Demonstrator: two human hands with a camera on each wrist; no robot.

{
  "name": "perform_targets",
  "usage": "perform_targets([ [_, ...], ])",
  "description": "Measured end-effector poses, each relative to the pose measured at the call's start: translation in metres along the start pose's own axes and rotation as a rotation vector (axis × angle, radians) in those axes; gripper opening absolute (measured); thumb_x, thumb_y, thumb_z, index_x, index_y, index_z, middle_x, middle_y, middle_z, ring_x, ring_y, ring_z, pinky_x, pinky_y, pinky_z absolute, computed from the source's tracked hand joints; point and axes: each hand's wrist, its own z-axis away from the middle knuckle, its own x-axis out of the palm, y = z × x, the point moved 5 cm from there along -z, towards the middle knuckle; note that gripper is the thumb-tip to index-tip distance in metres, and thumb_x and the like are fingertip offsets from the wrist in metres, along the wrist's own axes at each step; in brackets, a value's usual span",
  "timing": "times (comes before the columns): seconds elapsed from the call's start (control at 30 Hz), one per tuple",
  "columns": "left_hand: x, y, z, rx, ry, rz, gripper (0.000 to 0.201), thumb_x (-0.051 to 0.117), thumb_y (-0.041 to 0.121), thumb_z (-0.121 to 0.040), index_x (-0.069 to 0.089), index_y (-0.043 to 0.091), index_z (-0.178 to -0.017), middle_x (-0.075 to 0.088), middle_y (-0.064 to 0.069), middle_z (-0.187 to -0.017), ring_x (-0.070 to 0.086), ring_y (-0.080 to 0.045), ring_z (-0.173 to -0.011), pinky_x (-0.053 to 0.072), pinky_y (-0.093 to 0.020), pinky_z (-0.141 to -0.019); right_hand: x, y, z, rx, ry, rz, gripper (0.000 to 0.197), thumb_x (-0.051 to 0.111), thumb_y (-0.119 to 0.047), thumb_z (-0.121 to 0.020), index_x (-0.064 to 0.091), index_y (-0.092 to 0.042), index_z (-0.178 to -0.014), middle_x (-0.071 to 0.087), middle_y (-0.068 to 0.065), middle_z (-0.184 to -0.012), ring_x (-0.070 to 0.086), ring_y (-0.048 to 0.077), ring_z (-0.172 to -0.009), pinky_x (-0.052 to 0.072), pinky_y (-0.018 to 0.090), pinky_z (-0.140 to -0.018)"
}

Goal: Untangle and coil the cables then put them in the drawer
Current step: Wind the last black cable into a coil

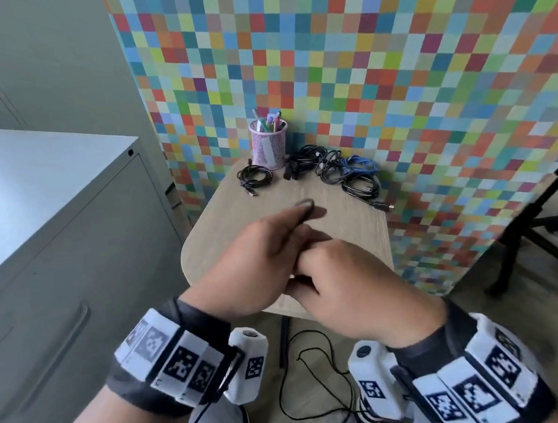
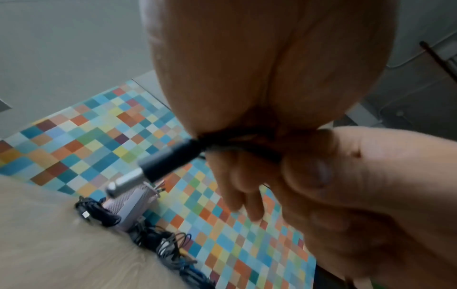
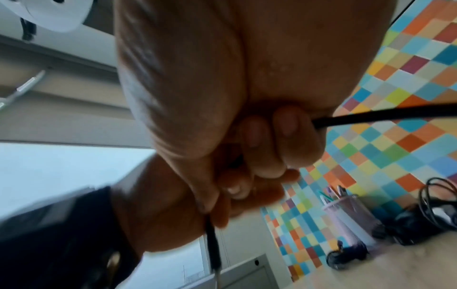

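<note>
Over the near end of the small wooden table [image 1: 237, 222], both hands work one black cable [image 1: 304, 205]. My left hand [image 1: 273, 242] reaches forward, a loop of the cable showing at its fingertips. In the left wrist view the cable is pinched against the left palm [image 2: 247, 78], and its plug [image 2: 160, 166] sticks out sideways. My right hand [image 1: 338, 273] is curled just behind, fingers [image 3: 284, 125] closed round the cable [image 3: 371, 115]. The cable's slack [image 1: 305, 362] hangs to the floor. Coiled black cables [image 1: 254, 176] and a tangled pile with a blue cable [image 1: 358, 164] lie at the table's far end.
A pink mesh pen cup [image 1: 269, 144] stands at the back of the table against the checkered partition [image 1: 394, 80]. A grey drawer cabinet [image 1: 51, 233] with a handle [image 1: 62, 351] is on the left. A black chair base [image 1: 546, 236] stands to the right.
</note>
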Motion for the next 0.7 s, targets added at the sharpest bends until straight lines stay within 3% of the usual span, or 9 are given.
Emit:
perform_targets([
  [0.1,0.001,-0.005,0.001,-0.038,-0.098,-0.092,0.026,0.044,0.019,-0.11,0.067,0.021,-0.122,0.077,0.008,-0.098,0.072,-0.011,-0.081,0.059,-0.03,-0.079,-0.015,0.006,0.006,0.004,0.044,-0.042,0.012,0.076,-0.041,-0.085,0.074,-0.029,-0.083,0.068,-0.01,-0.075,0.062,0.01,-0.07,0.049,0.034,-0.063],
  [0.17,0.003,-0.004,0.005,-0.085,-0.223,-0.048,0.025,0.043,0.017,-0.111,0.069,0.018,-0.109,0.068,0.007,-0.069,0.053,-0.006,-0.049,0.046,-0.019,-0.052,-0.034,0.02,0.011,0.056,0.14,-0.08,0.027,0.087,-0.043,-0.074,0.068,-0.026,-0.074,0.058,-0.018,-0.058,0.053,0.004,-0.056,0.039,0.023,-0.054],
  [0.2,0.003,-0.005,0.006,-0.112,-0.265,-0.002,0.027,0.043,0.019,-0.111,0.07,0.016,-0.107,0.058,0.006,-0.058,0.042,-0.007,-0.045,0.037,-0.02,-0.048,-0.044,0.027,0.012,0.067,0.198,-0.101,0.032,0.09,-0.045,-0.071,0.065,-0.026,-0.074,0.056,-0.018,-0.057,0.051,0.003,-0.053,0.037,0.023,-0.052],
  [0.27,0.001,-0.006,0.008,-0.132,-0.32,0.139,0.04,0.04,0.031,-0.112,0.074,0.01,-0.105,0.038,-0.004,-0.055,0.028,-0.016,-0.048,0.027,-0.024,-0.047,-0.061,0.038,0.013,0.075,0.252,-0.19,0.032,0.088,-0.051,-0.071,0.067,-0.033,-0.085,0.055,-0.015,-0.059,0.048,0.003,-0.053,0.041,0.027,-0.052],
  [0.33,0.001,-0.005,0.008,-0.127,-0.363,0.285,0.053,0.036,0.042,-0.107,0.077,0.013,-0.091,0.029,-0.008,-0.053,0.019,-0.024,-0.049,0.021,-0.027,-0.045,-0.058,0.044,0.009,0.049,0.155,-0.312,0.033,0.076,-0.057,-0.08,0.073,-0.04,-0.108,0.06,-0.021,-0.063,0.055,-0.003,-0.06,0.045,0.023,-0.062],
  [0.43,0.001,0.0,0.008,-0.122,-0.372,0.505,0.047,0.039,0.04,-0.101,0.067,0.018,-0.07,0.027,0.002,-0.048,0.015,-0.014,-0.045,0.014,-0.025,-0.043,-0.037,0.049,0.002,-0.022,-0.015,-0.475,0.049,0.057,-0.064,-0.095,0.079,-0.021,-0.106,0.077,-0.011,-0.087,0.071,0.007,-0.085,0.058,0.035,-0.084],
  [0.5,0.002,0.003,0.008,-0.122,-0.362,0.623,0.042,0.041,0.037,-0.1,0.061,0.021,-0.066,0.026,0.003,-0.051,0.015,-0.011,-0.045,0.012,-0.024,-0.043,-0.031,0.047,0.0,-0.054,0.005,-0.579,0.061,0.051,-0.069,-0.094,0.072,-0.012,-0.084,0.06,-0.013,-0.06,0.055,0.003,-0.056,0.049,0.019,-0.061],
  [0.57,0.004,0.005,0.007,-0.092,-0.332,0.7,0.038,0.04,0.035,-0.101,0.057,0.021,-0.069,0.026,0.001,-0.056,0.019,-0.01,-0.045,0.019,-0.02,-0.042,-0.029,0.046,-0.004,-0.041,0.074,-0.71,0.062,0.052,-0.071,-0.092,0.06,-0.012,-0.073,0.036,-0.014,-0.052,0.032,0.002,-0.045,0.029,0.013,-0.048],
  [0.7,0.004,0.012,0.0,-0.034,-0.202,0.724,0.028,0.041,0.032,-0.101,0.052,0.018,-0.079,0.031,0.006,-0.054,0.022,-0.007,-0.045,0.019,-0.02,-0.042,-0.026,0.055,-0.013,0.034,0.157,-0.953,0.046,0.048,-0.044,-0.103,0.064,-0.001,-0.097,0.028,-0.01,-0.056,0.02,0.005,-0.045,0.015,0.022,-0.042],
])
